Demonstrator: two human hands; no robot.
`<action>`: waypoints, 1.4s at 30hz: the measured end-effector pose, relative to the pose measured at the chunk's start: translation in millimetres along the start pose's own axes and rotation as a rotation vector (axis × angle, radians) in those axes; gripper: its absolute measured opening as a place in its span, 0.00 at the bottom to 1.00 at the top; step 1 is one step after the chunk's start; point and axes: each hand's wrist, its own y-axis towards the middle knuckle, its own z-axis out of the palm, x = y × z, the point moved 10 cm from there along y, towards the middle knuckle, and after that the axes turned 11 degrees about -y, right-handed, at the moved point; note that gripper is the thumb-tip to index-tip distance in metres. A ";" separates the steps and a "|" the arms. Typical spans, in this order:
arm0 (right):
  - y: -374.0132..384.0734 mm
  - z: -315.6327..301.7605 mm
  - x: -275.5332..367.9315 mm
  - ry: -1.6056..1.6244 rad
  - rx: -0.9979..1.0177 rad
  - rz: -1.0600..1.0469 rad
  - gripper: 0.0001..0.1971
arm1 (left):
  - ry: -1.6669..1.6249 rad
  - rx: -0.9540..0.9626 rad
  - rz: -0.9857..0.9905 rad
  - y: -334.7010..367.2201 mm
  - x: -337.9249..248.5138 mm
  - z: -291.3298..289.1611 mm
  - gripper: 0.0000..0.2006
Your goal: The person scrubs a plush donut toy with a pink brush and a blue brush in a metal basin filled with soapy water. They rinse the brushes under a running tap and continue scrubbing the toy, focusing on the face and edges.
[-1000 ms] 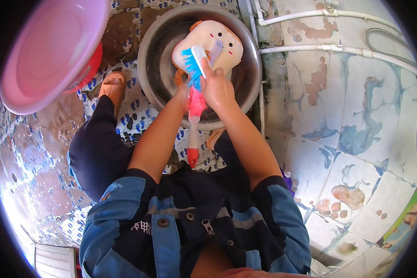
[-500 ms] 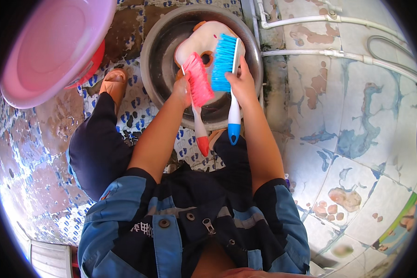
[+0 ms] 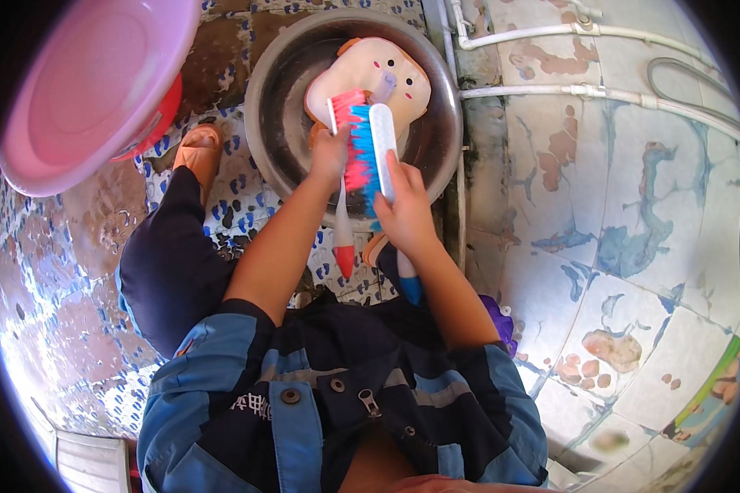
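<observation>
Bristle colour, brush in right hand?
Bright blue bristles on the brush in the right hand; shows best in the head view.

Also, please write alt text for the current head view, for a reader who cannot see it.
A person's left hand holds a pink-bristled brush and the right hand a blue-bristled brush, the two face to face, seemingly touching, over a metal basin. In it lies a cream item with a cartoon face; a pink basin is at upper left.

- My jacket (image 3: pixel 294 435): black and blue panels, grey strips (image 3: pixel 442 396), round snaps (image 3: pixel 290 396), metal zip pull (image 3: pixel 369 403), white lettering (image 3: pixel 259 406).
- My sleeves (image 3: pixel 210 361): short.
- My trousers (image 3: pixel 168 275): dark.
- My left slipper (image 3: pixel 197 162): orange.
</observation>
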 end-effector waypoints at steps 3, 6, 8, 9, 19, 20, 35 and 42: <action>30.1 15.0 -4.5 -0.051 -0.009 0.047 0.33 | 0.219 -0.020 0.132 -12.0 -7.4 11.6 0.21; 63.9 20.8 -14.9 -0.111 -0.014 0.105 0.33 | 0.237 -0.012 0.193 -18.8 -13.7 15.3 0.23; 84.9 22.3 -31.2 -0.174 -0.050 0.110 0.33 | 0.383 -0.001 0.321 -33.2 -25.9 26.5 0.23; 92.9 17.5 -40.9 -0.142 -0.083 0.125 0.32 | 0.456 0.005 0.382 -37.9 -32.8 31.4 0.24; -3.1 61.3 -12.6 -0.050 0.345 -0.044 0.34 | 0.368 -0.252 0.364 -17.0 -58.4 -19.1 0.23; -17.1 60.2 -15.5 -0.010 0.324 -0.022 0.33 | 0.372 -0.238 0.335 -8.2 -61.6 -26.0 0.23; 72.8 10.1 -46.3 0.043 -0.312 0.051 0.31 | 0.607 -0.011 0.338 -33.9 -13.7 27.1 0.25; 68.1 48.3 -36.6 0.109 0.003 0.043 0.34 | 0.387 -0.148 0.304 -5.5 -28.8 -6.8 0.26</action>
